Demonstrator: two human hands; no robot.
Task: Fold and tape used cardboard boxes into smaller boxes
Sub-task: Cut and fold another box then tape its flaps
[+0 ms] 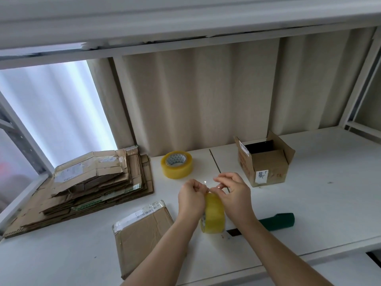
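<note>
A yellowish roll of clear tape (214, 215) stands on edge above the white table, held between both hands. My left hand (191, 200) grips its left side, fingers curled at the top rim. My right hand (234, 193) pinches at the top of the roll, where the tape end is. A flattened cardboard box (142, 230) with a white label lies on the table just left of my left forearm. A small assembled box (266, 164) with open top flaps stands at the back right.
A second tape roll (177, 164) lies flat near the back wall. A stack of flattened cartons (92, 182) fills the left end of the table (329, 193). A green-handled knife (276, 221) lies right of my right forearm. A shelf hangs overhead.
</note>
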